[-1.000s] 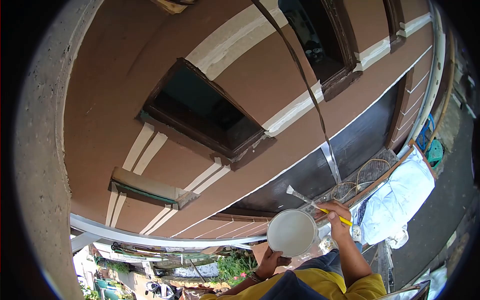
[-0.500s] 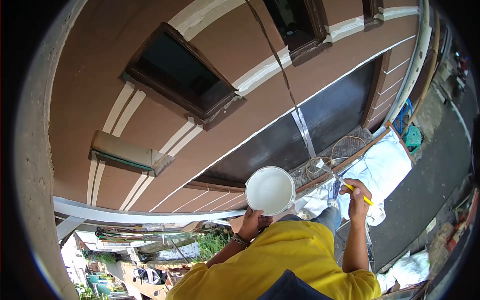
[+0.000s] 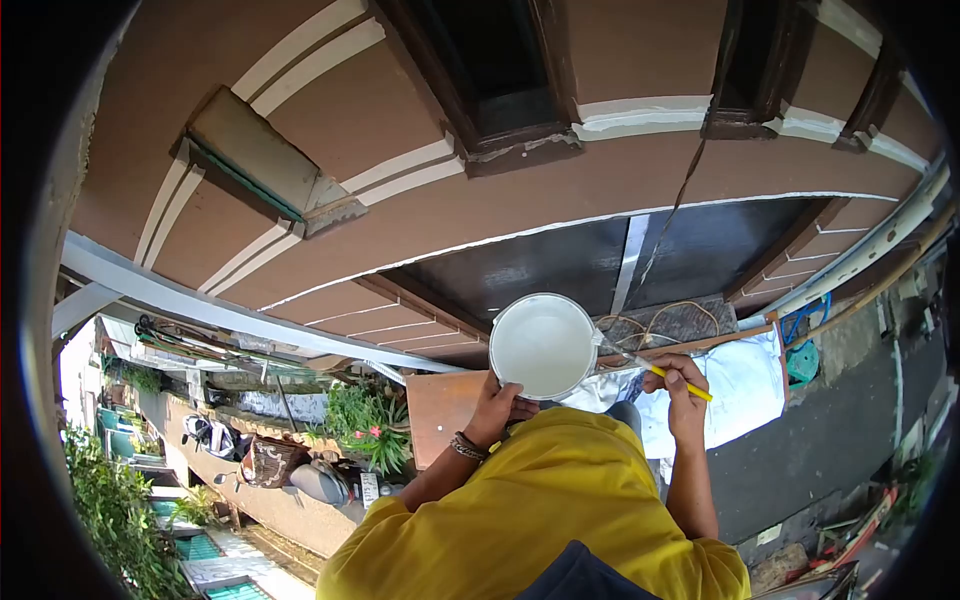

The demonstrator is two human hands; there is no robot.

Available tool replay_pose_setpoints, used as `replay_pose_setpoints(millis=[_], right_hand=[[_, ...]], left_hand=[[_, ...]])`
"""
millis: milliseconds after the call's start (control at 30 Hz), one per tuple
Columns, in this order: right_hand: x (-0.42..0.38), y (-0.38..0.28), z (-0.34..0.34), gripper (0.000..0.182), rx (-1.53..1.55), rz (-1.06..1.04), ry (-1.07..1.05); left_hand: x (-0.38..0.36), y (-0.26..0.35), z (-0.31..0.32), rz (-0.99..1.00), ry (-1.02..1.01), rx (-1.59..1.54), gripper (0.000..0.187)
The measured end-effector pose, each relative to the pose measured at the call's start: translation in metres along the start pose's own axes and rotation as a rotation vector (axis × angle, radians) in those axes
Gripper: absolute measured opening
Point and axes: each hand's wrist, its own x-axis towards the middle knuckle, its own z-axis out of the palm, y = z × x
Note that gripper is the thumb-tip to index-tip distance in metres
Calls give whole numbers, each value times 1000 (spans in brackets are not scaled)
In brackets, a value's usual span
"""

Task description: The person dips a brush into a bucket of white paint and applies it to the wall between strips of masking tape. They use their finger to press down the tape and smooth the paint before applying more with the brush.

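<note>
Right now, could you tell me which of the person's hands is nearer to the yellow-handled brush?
Right. The right hand grips the yellow-handled brush by its handle, bristles at the rim of the paint bucket. The left hand holds the bucket from below, apart from the brush.

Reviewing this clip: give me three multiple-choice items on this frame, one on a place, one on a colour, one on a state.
1. Where is the brush's tip?
A. at the rim of the pail
B. on the window frame
C. on the white cloth

2. What colour is the brush handle?
A. red
B. yellow
C. green

3. What state is the pail in?
A. lidded
B. empty and tipped over
C. open, holding white paint

Answers:
1 A: the right hand holds the brush with its bristles at the right rim of the pail.
2 B: the handle shows yellow beside the fingers.
3 C: the left hand grips the pail from below, and its open top shows a white surface.
</note>
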Motion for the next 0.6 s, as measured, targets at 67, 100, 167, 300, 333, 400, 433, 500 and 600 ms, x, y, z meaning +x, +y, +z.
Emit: replay_pose_setpoints(millis=[67, 100, 167, 300, 333, 400, 433, 500, 600], right_hand=[[16, -2, 10, 29, -26, 0, -78], [24, -3, 14, 24, -15, 5, -126], [40, -2, 20, 20, -94, 20, -216], [72, -22, 49, 25, -219, 75, -427], [80, -21, 54, 26, -223, 48, -477], [94, -18, 63, 29, -233, 3, -577], [99, -21, 70, 31, -247, -53, -589], [111, -34, 88, 36, -285, -184, -620], [123, -50, 108, 40, -199, -212, -750]], left_hand=[[1, -6, 1, 22, 19, -33, 38], [3, -12, -1, 36, 8, -49, 41], [-6, -5, 11, 84, 78, -84, 47], [-13, -10, 18, 124, 121, -166, 58], [-16, -10, 20, 136, 128, -187, 60], [-23, -13, 23, 118, 157, -233, 64], [-27, -14, 24, 118, 180, -251, 64], [-32, -16, 28, 134, 214, -300, 63], [-33, -29, 30, 140, 242, -355, 71]])
